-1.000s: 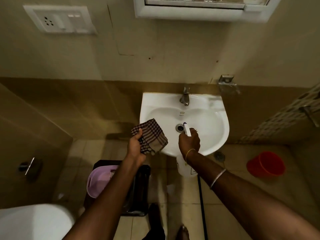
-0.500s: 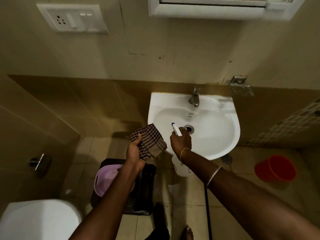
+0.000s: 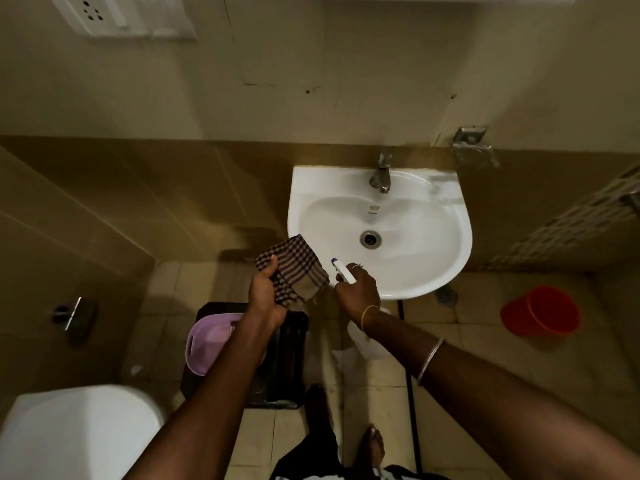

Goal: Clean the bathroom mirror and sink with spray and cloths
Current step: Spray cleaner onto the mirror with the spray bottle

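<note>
Beige floor tiles (image 3: 491,368) fill the bottom of a dim bathroom, seen from the head looking down. Nearest the viewer, a bare foot (image 3: 375,445) stands below the two forearms that reach forward.

The left hand (image 3: 265,299) grips a brown-and-white checked cloth (image 3: 294,268), with the thumb pressed on the top of its near corner and the fingers curled beneath. The cloth fans up and to the right of that hand, and its far corner overlaps the sink's front left edge in the view.

Just right of the cloth, the right hand (image 3: 358,291) is curled round the neck of a white spray bottle (image 3: 341,270). The blue-tipped nozzle pokes out from the top of the fist, aimed up and left toward the cloth. The bottle's body hangs below the wrist. A thin gold bangle (image 3: 369,315) sits at that wrist, and a silver one (image 3: 431,360) lies further back on the forearm.

Below the left hand, a lilac plastic basin (image 3: 207,344) rests on a black stool or bin (image 3: 292,358). A white toilet (image 3: 79,434) sits further left and nearer. Well to the right of the right hand, a red bucket (image 3: 540,315) stands on the floor.

Directly beyond both hands is the white wall-hung sink (image 3: 450,202). Its front rim is just past the right hand's knuckles. A steel drain (image 3: 370,239) sits in the bowl, and a metal tap (image 3: 381,176) stands at the back. Further still, a metal soap holder (image 3: 474,147) is fixed to the wall up and to the right. A white switch plate (image 3: 121,15) is far up on the left.
</note>
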Tool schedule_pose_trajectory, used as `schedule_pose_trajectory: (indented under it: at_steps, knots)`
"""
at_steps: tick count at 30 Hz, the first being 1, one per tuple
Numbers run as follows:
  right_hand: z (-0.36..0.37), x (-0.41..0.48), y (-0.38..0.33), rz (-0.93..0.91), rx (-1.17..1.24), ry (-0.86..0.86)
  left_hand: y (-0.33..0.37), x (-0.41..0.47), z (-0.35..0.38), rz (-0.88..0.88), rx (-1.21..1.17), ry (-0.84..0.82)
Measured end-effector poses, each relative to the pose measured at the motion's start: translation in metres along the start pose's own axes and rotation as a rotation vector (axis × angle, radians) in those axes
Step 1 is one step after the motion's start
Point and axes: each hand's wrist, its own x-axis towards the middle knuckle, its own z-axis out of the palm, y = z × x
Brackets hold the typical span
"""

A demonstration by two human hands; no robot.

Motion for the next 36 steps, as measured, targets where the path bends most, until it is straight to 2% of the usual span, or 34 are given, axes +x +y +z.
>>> schedule_pose_trajectory:
  at_steps: [12,22,36]
  knots:
    - [-0.040,-0.010,0.069,0.085,-0.103,0.116,-0.043,-0.007,0.005,-0.047,0.086,-0.018]
    - [-0.084,-0.005,0.110,0.183,0.151,0.244,-0.089,-0.018,0.057,-0.084,0.149,-0.081]
    - [-0.138,0.029,0.131,0.360,0.299,0.417,-0.117,-0.022,0.126,-0.135,0.236,-0.193]
